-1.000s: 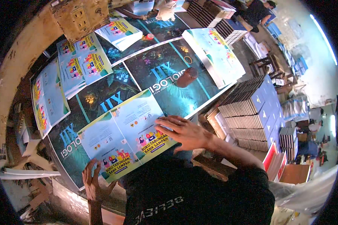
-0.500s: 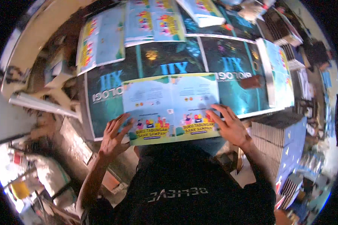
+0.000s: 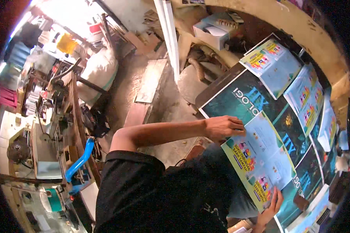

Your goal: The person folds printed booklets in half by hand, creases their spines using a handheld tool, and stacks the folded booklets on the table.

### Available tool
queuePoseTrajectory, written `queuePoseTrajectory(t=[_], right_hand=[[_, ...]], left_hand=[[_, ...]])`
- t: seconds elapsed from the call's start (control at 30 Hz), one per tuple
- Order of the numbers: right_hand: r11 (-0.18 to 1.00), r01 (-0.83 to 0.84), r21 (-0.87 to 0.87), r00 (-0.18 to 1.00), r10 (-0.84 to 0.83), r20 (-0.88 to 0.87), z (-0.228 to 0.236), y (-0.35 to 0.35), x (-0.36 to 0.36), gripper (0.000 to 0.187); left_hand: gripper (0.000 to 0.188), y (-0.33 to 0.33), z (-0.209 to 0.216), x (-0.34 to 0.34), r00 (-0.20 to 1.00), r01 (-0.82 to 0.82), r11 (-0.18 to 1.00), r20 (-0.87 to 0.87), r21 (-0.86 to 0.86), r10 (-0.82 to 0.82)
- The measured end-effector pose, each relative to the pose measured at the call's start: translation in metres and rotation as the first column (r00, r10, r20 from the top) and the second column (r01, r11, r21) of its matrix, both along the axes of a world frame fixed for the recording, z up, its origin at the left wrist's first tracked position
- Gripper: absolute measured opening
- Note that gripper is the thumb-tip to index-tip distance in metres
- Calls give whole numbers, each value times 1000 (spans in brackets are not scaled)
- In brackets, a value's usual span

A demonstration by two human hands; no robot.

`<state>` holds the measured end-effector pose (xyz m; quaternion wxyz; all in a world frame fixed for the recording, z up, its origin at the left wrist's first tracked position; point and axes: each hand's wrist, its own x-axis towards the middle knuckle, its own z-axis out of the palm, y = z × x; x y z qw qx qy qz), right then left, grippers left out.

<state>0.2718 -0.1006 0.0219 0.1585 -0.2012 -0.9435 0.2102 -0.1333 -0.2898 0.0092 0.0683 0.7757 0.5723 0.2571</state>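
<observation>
A printed cover sheet [image 3: 256, 159], light blue with a yellow-green band and colourful cartoon figures, lies slanted in front of me over the dark posters on the table. My left hand [image 3: 223, 127] is at its left end, fingers bent together over the edge. At the opposite end my right hand [image 3: 271, 209] has its fingers on the sheet's edge, thumb close to the near corner. The undersides of both grips are hidden. Beneath the sheet, dark teal posters [image 3: 231, 101] with large blue and white lettering cover the tabletop.
Matching blue prints [image 3: 280, 73] and a thicker stack [image 3: 309, 99] lie at the table's far side. A white box [image 3: 212, 35] stands beyond. Leftward are a floor board [image 3: 151, 81], a white sack [image 3: 99, 72], machinery [image 3: 44, 136] and a blue tube [image 3: 81, 159].
My view has swung to the left, bringing the floor and machinery into sight. The table now appears at the right, and both hands remain at the cover sheet's ends.
</observation>
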Motion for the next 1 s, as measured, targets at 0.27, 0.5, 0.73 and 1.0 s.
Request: queuePoseTrajectory(t=[0.27, 0.5, 0.73, 1.0], right_hand=[[999, 9, 47, 999, -11, 41, -1, -1, 10, 80], [974, 211, -82, 965, -221, -139, -17, -3, 7, 80], [984, 154, -85, 963, -169, -208, -1, -9, -11, 65], [975, 140, -173, 965, -174, -198, 12, 7, -24, 21]], left_hand=[[50, -5, -5, 11, 1000, 10, 993, 28, 119, -14], [42, -6, -9, 23, 988, -125, 976, 109, 180, 106], [53, 1, -20, 19, 973, -173, 948, 193, 266, 124], [62, 10, -4, 22, 926, -249, 969, 295, 1, 237]])
